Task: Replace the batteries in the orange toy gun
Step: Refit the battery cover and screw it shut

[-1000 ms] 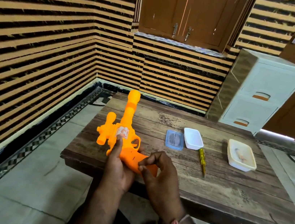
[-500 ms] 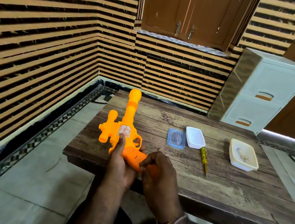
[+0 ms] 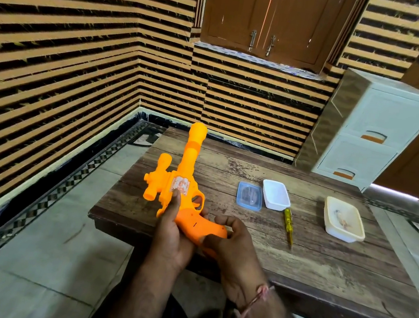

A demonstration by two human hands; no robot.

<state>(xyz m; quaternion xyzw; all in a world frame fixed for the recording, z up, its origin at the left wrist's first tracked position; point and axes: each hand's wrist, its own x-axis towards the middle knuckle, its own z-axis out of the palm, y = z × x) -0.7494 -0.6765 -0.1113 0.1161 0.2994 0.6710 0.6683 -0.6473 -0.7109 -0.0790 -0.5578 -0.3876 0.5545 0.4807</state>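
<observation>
Over the tabletop (image 3: 295, 265) edge the orange toy gun (image 3: 186, 182) is gripped by the left hand (image 3: 173, 237) — grip pinched by the right hand (image 3: 231, 243), likely to reach the battery cover; screwdriver (image 3: 288, 226) lies nearby.

One wooden table (image 3: 321, 271), the landmark for the count. Two hands at its near-left corner: left hand (image 3: 173, 237), right hand (image 3: 234, 246), holding one orange toy gun (image 3: 186, 182). On the tabletop, mid-back: one blue lid (image 3: 249, 196), one white tub (image 3: 276, 195), one yellow screwdriver (image 3: 288, 226). Toward the right edge: one cream container (image 3: 343, 223). Behind the far right corner: one drawer unit (image 3: 368, 132), two drawers showing.
</observation>
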